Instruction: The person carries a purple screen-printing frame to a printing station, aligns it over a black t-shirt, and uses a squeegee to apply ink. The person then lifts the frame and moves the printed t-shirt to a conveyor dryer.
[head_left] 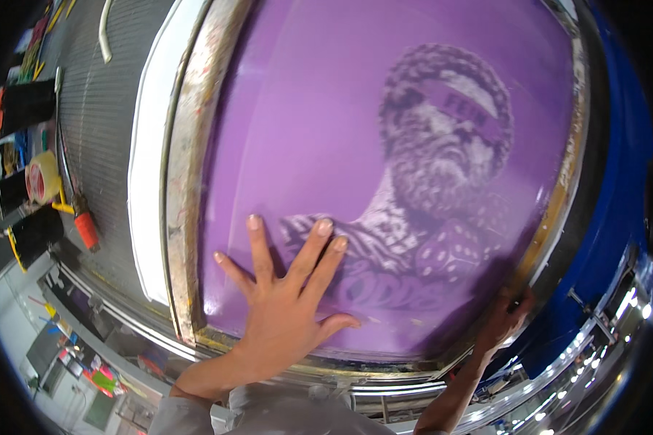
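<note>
A purple printing screen (305, 123) lies before me, stretched in a worn, paint-stained frame (194, 94). Its mesh carries a stencil image of a bearded stone head (442, 123) with dice and lettering below. My left hand (279, 308) rests flat on the lower left of the mesh, fingers spread and thumb out to the right. At the frame's lower right corner, the fingers of my right hand (504, 319) are curled in, beside a small dark spot. What they grip there is partly hidden in shadow.
White sheet material (149, 167) shows under the frame's left side. On the grey ribbed surface (112, 138) lie a red-handled tool (85, 226), a tape roll (42, 177) and a white strip (104, 32). Black containers (29, 105) line the far left. Blue material (602, 217) runs along the right.
</note>
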